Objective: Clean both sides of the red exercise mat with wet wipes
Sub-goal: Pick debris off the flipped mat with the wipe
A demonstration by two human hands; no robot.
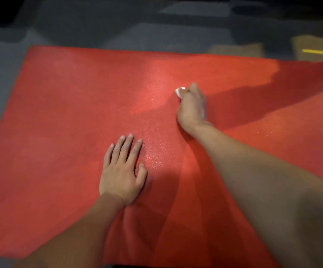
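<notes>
Red exercise mat (64,117) spread flat on the grey floor (4,78), left hand (121,171) pressed palm-down mid-mat with fingers (126,147) straight and slightly spread, right hand (192,106) farther out, fingers curled round a white wet wipe (180,91) against the mat

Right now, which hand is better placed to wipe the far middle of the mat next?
Right. The right hand already grips the wet wipe against the red mat there; the left hand lies flat nearer the body, bracing.
</notes>
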